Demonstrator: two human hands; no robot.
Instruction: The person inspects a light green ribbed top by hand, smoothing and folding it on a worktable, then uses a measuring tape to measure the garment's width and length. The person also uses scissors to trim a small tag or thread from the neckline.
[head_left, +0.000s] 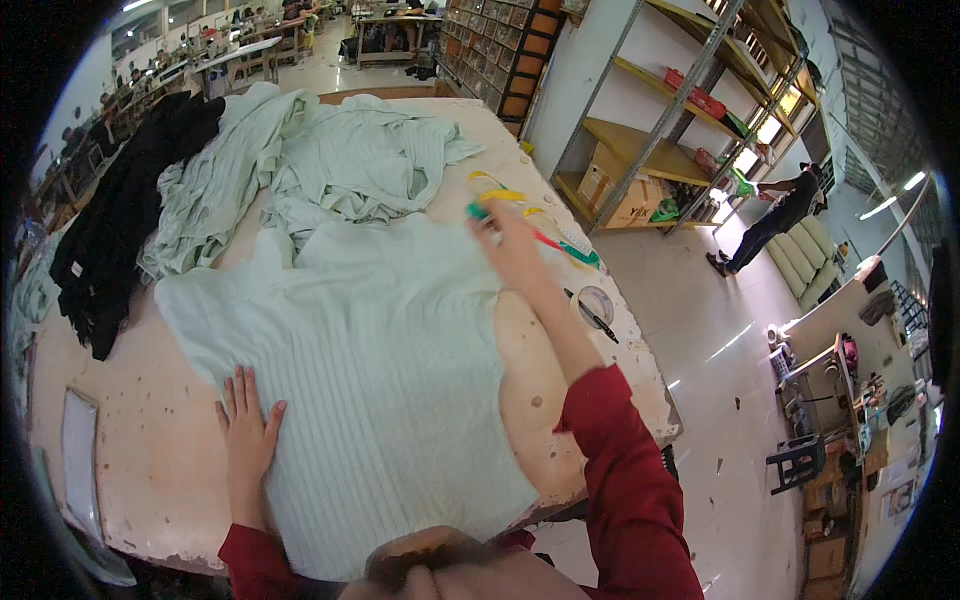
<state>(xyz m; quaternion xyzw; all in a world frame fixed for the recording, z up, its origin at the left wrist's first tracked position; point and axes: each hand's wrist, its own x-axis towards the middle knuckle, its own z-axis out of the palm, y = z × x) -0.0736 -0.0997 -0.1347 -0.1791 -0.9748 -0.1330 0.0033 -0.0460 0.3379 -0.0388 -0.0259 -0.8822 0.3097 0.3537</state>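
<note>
A pale mint-green pleated garment (375, 360) lies spread on the worktable in front of me. My left hand (247, 431) rests palm down on its left edge, fingers apart and holding nothing. Over the garment's upper right corner, my right hand (510, 244) is blurred, with a small green object (478, 212) between its fingers; blur hides what kind it is. Close beyond that hand lies a yellow, red and green tape measure (559, 236). A black pen (592, 316) lies across a roll of tape (597, 306) to the right of my right forearm.
Crumpled mint-green garments (360, 157) and a black garment (127, 217) cover the far and left parts of the worktable (150, 450). A flat grey-white strip (81, 457) lies at left. Metal shelving (652, 135) stands beyond the right edge, with a person (780, 210) near it.
</note>
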